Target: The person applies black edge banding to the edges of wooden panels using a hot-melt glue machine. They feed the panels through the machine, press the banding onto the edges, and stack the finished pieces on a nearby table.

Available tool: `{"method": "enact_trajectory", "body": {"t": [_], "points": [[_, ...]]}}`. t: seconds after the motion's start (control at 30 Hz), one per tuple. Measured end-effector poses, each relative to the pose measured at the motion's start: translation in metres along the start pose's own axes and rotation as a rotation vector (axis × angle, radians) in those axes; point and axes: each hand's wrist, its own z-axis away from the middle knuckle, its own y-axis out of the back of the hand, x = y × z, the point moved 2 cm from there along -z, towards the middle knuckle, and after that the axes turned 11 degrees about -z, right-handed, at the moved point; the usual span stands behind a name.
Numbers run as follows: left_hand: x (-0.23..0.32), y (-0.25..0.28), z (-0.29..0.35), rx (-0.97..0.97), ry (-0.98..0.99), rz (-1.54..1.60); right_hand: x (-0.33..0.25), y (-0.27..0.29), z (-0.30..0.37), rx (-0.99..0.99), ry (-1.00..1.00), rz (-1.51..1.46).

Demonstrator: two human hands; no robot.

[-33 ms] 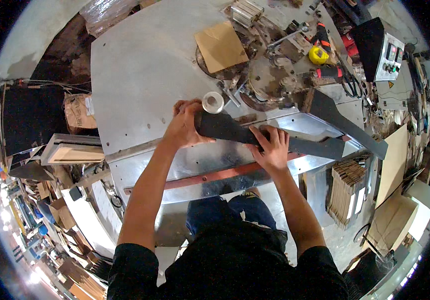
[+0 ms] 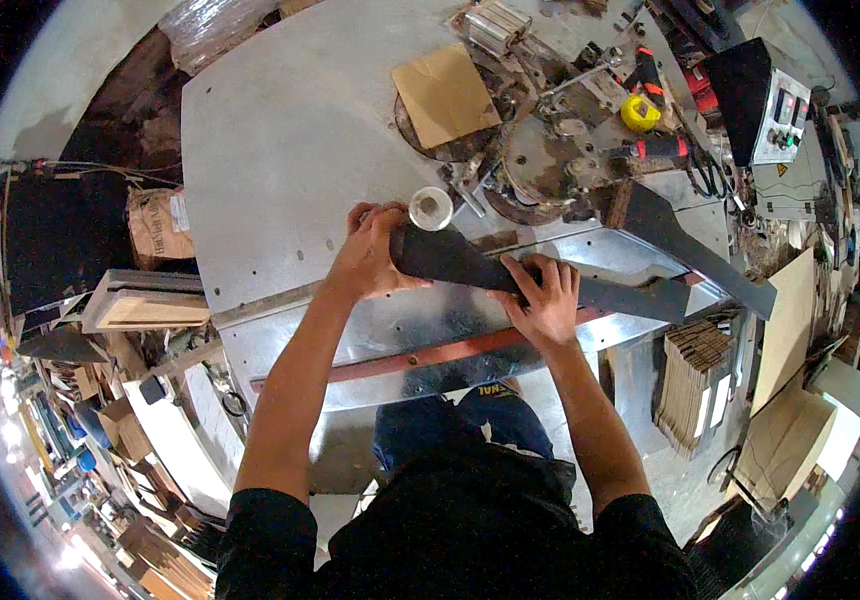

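Note:
My left hand [image 2: 370, 252] is closed around the left end of a long dark grey board piece [image 2: 460, 262] with angled edges. Farther along, my right hand [image 2: 542, 300] grips the same piece near its middle, thumb on top and fingers bent over its far side. The piece lies slanted over the metal table's front part, its right end reaching toward a second dark board piece [image 2: 700, 252] of similar shape. Just beyond the left end stands a white round ring-shaped part [image 2: 431, 208]; whether the board touches it I cannot tell.
On the metal table [image 2: 280, 150] lie a cardboard square [image 2: 445, 97], a yellow tape measure [image 2: 640, 113], a wrench [image 2: 585, 75] and red-and-black handled tools [image 2: 658, 147]. A control box [image 2: 780, 115] stands at the far right. A red strip [image 2: 430, 354] runs along the front. Stacked brown panels [image 2: 692, 385] stand below right.

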Motion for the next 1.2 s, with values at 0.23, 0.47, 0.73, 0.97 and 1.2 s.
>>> {"method": "enact_trajectory", "body": {"t": [0.23,0.47,0.73,0.97,1.2], "points": [[-0.016,0.014,0.0,0.005,-0.092,-0.046,-0.027,-0.014,-0.007,0.016,-0.107,0.014],[-0.013,0.013,-0.031,-0.064,-0.42,-0.091,-0.045,-0.04,-0.012,0.162,-0.241,-0.063],[-0.036,0.022,-0.059,-0.097,-0.672,-0.239,-0.063,-0.054,-0.036,0.186,-0.284,-0.056],[-0.037,0.03,-0.065,0.019,-0.803,-0.295,-0.074,-0.075,-0.046,0.256,-0.307,-0.047],[-0.058,0.03,-0.074,0.033,-1.112,-0.268,-0.095,-0.087,-0.066,0.294,-0.329,-0.008]]}}
